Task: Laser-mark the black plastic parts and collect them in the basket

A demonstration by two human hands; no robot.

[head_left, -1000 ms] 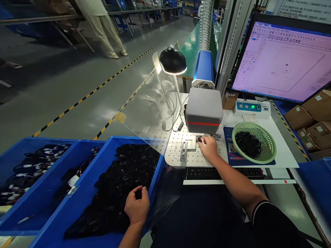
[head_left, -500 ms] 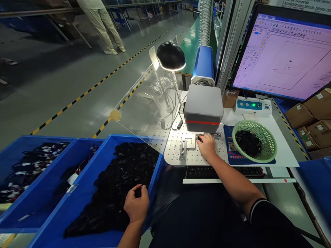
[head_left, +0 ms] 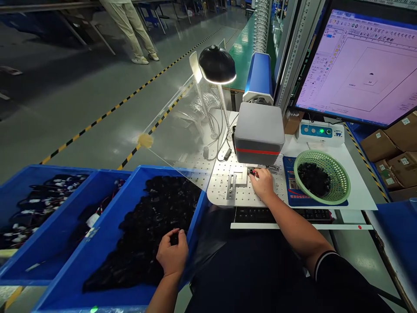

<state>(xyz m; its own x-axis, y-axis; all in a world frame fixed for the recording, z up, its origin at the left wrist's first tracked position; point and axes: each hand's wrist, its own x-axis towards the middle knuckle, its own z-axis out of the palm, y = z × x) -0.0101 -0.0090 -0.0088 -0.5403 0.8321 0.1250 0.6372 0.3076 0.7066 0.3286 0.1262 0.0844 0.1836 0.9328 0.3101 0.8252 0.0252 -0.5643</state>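
Note:
My right hand (head_left: pixel 262 182) is at the metal fixture (head_left: pixel 241 176) on the perforated white plate (head_left: pixel 216 191), just below the grey box-shaped machine head (head_left: pixel 259 130). Its fingertips close on a small black part (head_left: pixel 250 172); a speck of red shows there. Over the blue bin (head_left: pixel 193 221), my left hand (head_left: pixel 173 254) is held with thumb and fingers curled together. Something dark shows between those fingertips, but against the heap of black parts (head_left: pixel 153 221) I cannot make out what it is.
A green basket (head_left: pixel 345 182) with black parts stands on a blue mat (head_left: pixel 288 174), right of my hand. A lamp (head_left: pixel 216 65) lights the plate. A monitor (head_left: pixel 368 74), a keyboard (head_left: pixel 254 215) and a clear sheet (head_left: pixel 176 148) surround the spot. Another person's legs (head_left: pixel 130 30) show far left.
The view has shifted slightly. Both hands keep nearly the same place and grip, the right at the fixture and the left over the bin.

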